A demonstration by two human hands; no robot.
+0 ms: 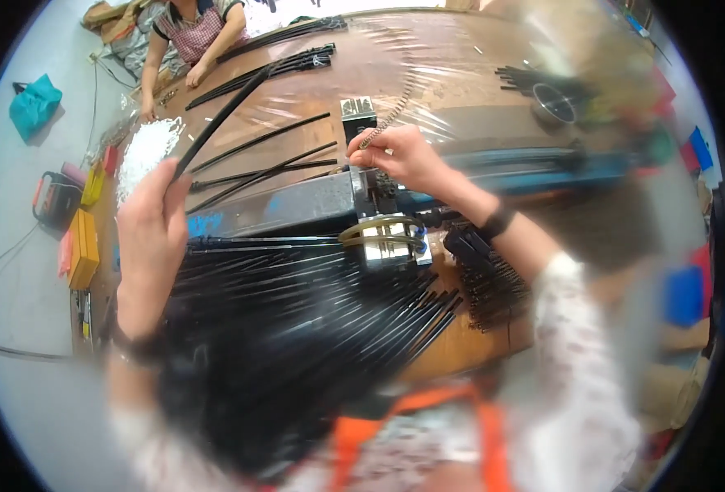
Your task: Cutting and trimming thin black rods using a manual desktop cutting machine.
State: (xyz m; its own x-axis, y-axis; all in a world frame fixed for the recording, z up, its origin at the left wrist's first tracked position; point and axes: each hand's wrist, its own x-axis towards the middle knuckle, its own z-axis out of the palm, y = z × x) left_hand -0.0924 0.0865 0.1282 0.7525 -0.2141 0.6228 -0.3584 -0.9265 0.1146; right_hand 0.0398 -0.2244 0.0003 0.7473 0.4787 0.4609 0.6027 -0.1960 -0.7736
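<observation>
My left hand [151,234] is closed around the lower end of a black rod [225,115], which slants up and away to the right. My right hand [407,160] pinches a long thin coil spring [397,111] between thumb and fingers, its free end rising above the hand. Just below that hand sits a bench fixture [387,246] with metal blocks and yellowish tubes, fixed beside a long blue-grey rail [305,211]. A small metal block [357,109] on a dark stand is beyond my right fingertips. The rod and spring are apart.
Many black rods [297,303] lie bundled nearest me, with dark springs [493,287] heaped at their right. Loose rods [264,139], a white heap of small pieces [151,148] and a round bowl [554,105] are on the table. Another person [194,37] works at the far left.
</observation>
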